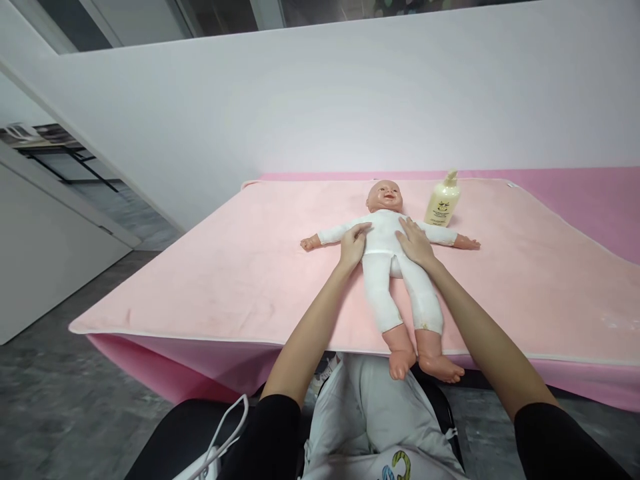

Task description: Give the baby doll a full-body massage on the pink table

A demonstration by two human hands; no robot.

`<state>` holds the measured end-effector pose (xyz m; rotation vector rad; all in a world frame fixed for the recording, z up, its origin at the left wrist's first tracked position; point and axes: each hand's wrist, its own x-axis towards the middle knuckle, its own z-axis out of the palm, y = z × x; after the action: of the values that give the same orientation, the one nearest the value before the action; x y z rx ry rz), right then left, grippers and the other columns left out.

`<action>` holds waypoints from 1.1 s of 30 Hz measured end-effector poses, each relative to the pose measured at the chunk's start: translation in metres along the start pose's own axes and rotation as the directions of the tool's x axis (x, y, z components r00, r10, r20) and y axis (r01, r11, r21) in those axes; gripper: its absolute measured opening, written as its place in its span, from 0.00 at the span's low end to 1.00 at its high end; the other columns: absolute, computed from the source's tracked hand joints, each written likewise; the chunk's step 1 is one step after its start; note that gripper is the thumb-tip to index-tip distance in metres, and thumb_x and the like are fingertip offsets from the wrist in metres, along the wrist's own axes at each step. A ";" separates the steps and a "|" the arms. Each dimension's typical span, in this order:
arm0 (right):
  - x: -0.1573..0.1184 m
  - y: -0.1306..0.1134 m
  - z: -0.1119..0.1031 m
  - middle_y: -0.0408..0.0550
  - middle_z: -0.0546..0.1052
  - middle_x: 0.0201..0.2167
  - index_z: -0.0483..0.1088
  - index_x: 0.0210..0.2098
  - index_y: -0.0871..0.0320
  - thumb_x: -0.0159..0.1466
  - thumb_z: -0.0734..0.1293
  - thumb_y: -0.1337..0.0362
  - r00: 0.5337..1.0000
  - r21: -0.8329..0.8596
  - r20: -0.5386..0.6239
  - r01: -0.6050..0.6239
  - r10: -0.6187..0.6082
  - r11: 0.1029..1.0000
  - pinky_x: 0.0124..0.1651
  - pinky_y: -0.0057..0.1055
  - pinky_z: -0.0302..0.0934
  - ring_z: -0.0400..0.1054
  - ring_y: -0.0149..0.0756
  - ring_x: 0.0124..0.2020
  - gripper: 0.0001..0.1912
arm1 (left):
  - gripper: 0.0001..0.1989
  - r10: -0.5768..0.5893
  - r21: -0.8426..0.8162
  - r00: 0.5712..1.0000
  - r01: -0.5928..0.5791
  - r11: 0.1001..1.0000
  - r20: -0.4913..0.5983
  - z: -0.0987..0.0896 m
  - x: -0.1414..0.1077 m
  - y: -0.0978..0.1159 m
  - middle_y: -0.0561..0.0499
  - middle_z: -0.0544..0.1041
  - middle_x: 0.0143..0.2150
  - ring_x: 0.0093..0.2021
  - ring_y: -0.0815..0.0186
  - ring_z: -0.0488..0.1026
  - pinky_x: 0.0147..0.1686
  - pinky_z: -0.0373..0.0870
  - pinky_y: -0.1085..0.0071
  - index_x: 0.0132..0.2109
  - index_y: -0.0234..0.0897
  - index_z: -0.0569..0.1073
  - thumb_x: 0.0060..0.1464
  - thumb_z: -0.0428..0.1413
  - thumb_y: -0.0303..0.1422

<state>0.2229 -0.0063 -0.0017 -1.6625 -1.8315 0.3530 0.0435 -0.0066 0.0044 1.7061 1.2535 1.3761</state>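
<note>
A baby doll [383,230] in a white fabric suit lies on its back, head toward the wall. Its arms stretch out sideways, and its bare feet hang over the near table edge. My left hand [354,245] rests against the side of the doll's torso, on the left of the view, fingers laid on the white fabric. On the opposite side, my right hand [416,243] lies flat on the torso with its fingers apart. Neither hand is wrapped around the doll. A pale yellow pump bottle [443,203] stands upright beyond the doll's arm, to the right of its head.
A light pink blanket [225,267] covers the table over a darker pink cloth [590,200]. Behind it rises a white wall [350,100]. At lower left are a black chair [170,440] and a white cable [225,427]. The table's front edge is close to my lap.
</note>
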 end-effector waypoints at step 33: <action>-0.034 -0.043 -0.008 0.45 0.77 0.43 0.75 0.44 0.56 0.61 0.57 0.66 0.922 0.243 0.034 0.367 -0.386 0.898 0.57 0.38 0.60 0.70 0.39 0.49 0.18 | 0.28 -0.065 0.442 0.959 -0.066 0.895 0.275 0.009 0.011 -0.015 0.41 0.45 0.70 0.70 0.55 0.40 0.64 0.40 0.48 0.66 0.39 0.52 0.62 0.41 0.42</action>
<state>0.1936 -0.0485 0.0206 -1.1179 -2.0344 0.4506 0.0474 0.0104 -0.0068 2.1221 1.4752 0.8322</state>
